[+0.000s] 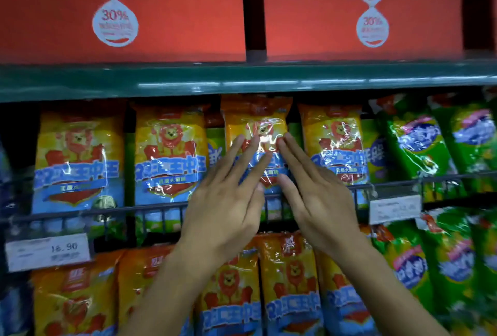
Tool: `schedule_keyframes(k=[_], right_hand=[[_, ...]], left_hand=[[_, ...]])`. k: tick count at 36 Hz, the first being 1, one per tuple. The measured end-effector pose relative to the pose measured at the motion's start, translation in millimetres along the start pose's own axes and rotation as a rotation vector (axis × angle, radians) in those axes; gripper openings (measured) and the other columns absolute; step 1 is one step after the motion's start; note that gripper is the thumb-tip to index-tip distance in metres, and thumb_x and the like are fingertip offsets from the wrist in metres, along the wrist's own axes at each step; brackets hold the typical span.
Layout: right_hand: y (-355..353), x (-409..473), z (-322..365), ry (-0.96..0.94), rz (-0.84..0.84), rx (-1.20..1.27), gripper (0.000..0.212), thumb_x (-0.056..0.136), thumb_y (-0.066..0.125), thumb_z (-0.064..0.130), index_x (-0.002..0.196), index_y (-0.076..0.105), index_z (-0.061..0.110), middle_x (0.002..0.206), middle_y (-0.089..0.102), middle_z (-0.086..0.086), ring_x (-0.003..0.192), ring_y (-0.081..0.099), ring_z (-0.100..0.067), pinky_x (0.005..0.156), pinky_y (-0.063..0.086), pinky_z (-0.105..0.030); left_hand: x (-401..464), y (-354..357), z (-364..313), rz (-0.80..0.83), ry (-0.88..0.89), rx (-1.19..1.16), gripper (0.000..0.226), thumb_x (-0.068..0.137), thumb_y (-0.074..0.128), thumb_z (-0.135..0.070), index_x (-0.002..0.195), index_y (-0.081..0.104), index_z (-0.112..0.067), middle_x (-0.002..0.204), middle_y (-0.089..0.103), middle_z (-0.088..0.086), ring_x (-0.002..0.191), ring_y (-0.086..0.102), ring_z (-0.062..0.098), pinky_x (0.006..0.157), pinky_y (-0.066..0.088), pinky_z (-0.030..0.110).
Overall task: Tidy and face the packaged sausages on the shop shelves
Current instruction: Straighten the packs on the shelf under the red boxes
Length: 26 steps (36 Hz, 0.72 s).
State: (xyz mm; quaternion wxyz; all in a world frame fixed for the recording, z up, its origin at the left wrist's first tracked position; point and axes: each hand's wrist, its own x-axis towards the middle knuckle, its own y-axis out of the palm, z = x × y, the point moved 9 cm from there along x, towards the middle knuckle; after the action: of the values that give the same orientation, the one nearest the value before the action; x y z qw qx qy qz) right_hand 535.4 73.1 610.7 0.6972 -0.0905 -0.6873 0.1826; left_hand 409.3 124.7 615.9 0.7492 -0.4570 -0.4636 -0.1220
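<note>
Red cartons (172, 10): two broad boxes fill the top from 10 to 2 o'clock, a dark gap between them at 12.
Green shelf edge (80, 80): runs the full width just under the cartons; the pack tops below nearly reach its underside, so little headroom.
Green packs (414, 152): crowded and tilted at 3 o'clock, more below at 4.
Lower yellow packs (290, 282): a close row from 7 to 5 o'clock, partly hidden by the forearms.
Neighbouring yellow packs (169, 155): upright at 9 o'clock and one at 2 o'clock, with narrow gaps showing green packs behind.
Centre sausage pack (256, 126): at the middle, upright, standing slightly higher than its neighbours, top close under the shelf edge.
Wire rail (88, 213): crosses in front of the pack bottoms from 9 to 3 o'clock.
Left hand (228, 198): fingers straight and spread, flat against the centre sausage pack, gripping nothing.
Right hand (314, 190): likewise flat with straight fingers on the same pack, thumbs near each other.
Price tags (48, 251): one at 8 o'clock reading 16.90, another at 3, blurred.
</note>
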Motion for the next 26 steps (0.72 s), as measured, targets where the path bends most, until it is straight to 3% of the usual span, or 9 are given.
schedule_keyframes(k=[4, 9, 12, 15, 17, 20, 22, 24, 26], right_hand=[[1, 0, 1, 0.019, 0.040, 0.002, 0.059, 0.108, 0.024, 0.055, 0.163, 0.017, 0.035, 0.169, 0.007, 0.024, 0.147, 0.032, 0.001, 0.114, 0.035, -0.025], [0, 1, 1, 0.024, 0.154, 0.047, 0.060, 0.109, 0.030, 0.054, 0.163, 0.012, 0.037, 0.168, 0.000, 0.027, 0.153, 0.018, 0.002, 0.122, 0.031, -0.034], [-8, -5, -6, 0.060, 0.239, 0.260, 0.056, 0.108, 0.039, 0.047, 0.161, 0.025, 0.036, 0.168, 0.012, 0.025, 0.153, 0.015, 0.004, 0.124, 0.025, -0.031], [-35, -8, -28, 0.095, 0.166, 0.337, 0.051, 0.107, 0.049, 0.039, 0.156, 0.039, 0.030, 0.164, 0.030, 0.018, 0.151, 0.023, 0.001, 0.124, 0.026, -0.032], [-58, -7, -54, 0.149, 0.029, 0.310, 0.049, 0.105, 0.055, 0.033, 0.152, 0.045, 0.026, 0.156, 0.043, 0.012, 0.147, 0.035, -0.003, 0.122, 0.033, -0.038], [-83, -4, -97, 0.291, -0.104, 0.269, 0.048, 0.103, 0.060, 0.030, 0.148, 0.049, 0.019, 0.144, 0.056, 0.005, 0.131, 0.052, -0.010, 0.111, 0.045, -0.041], [-85, 0, -120, 0.336, -0.063, 0.207, 0.049, 0.102, 0.060, 0.035, 0.147, 0.050, 0.018, 0.139, 0.059, 0.002, 0.124, 0.058, -0.016, 0.105, 0.049, -0.042], [-82, 6, -138, 0.364, 0.002, 0.170, 0.048, 0.101, 0.060, 0.042, 0.142, 0.054, 0.017, 0.126, 0.067, -0.001, 0.112, 0.064, -0.021, 0.096, 0.052, -0.041], [-78, 14, -150, 0.383, 0.096, 0.111, 0.055, 0.099, 0.055, 0.056, 0.137, 0.056, 0.017, 0.112, 0.073, -0.006, 0.098, 0.068, -0.025, 0.087, 0.055, -0.042]], left_hand=[[0, 0, -1, 0.012, 0.006, -0.019, 0.059, 0.104, 0.013, -0.044, 0.163, 0.014, -0.036, 0.171, -0.004, -0.017, 0.155, -0.017, 0.004, 0.129, 0.006, 0.040], [0, 3, 1, 0.037, 0.030, -0.002, 0.061, 0.104, 0.012, -0.047, 0.164, 0.008, -0.033, 0.172, -0.007, -0.010, 0.157, -0.018, 0.010, 0.130, 0.007, 0.045], [0, 5, 1, 0.069, 0.051, 0.025, 0.063, 0.104, 0.009, -0.051, 0.164, 0.009, -0.032, 0.172, -0.008, -0.008, 0.157, -0.018, 0.013, 0.129, 0.009, 0.049], [-2, 4, 0, 0.063, 0.049, 0.009, 0.066, 0.102, 0.003, -0.060, 0.163, 0.009, -0.037, 0.172, -0.009, -0.012, 0.156, -0.021, 0.011, 0.130, 0.005, 0.048], [0, -2, -1, 0.007, 0.025, -0.050, 0.064, 0.103, 0.013, -0.061, 0.162, 0.021, -0.037, 0.172, 0.004, -0.013, 0.158, -0.010, 0.010, 0.129, 0.008, 0.047], [4, -18, -5, -0.180, -0.070, -0.227, 0.053, 0.104, 0.040, -0.048, 0.150, 0.049, -0.026, 0.158, 0.043, -0.009, 0.153, 0.025, 0.012, 0.125, 0.024, 0.046], [11, -17, -16, -0.219, -0.093, -0.353, 0.045, 0.104, 0.048, -0.038, 0.145, 0.054, -0.023, 0.149, 0.050, -0.009, 0.144, 0.034, 0.006, 0.122, 0.028, 0.036], [25, -11, -31, -0.179, -0.096, -0.428, 0.042, 0.105, 0.055, -0.029, 0.147, 0.051, -0.026, 0.149, 0.046, -0.014, 0.138, 0.031, -0.005, 0.118, 0.021, 0.014], [43, -6, -44, -0.155, -0.117, -0.419, 0.047, 0.103, 0.058, -0.023, 0.149, 0.048, -0.026, 0.148, 0.047, -0.011, 0.136, 0.030, -0.005, 0.112, 0.016, 0.005]])
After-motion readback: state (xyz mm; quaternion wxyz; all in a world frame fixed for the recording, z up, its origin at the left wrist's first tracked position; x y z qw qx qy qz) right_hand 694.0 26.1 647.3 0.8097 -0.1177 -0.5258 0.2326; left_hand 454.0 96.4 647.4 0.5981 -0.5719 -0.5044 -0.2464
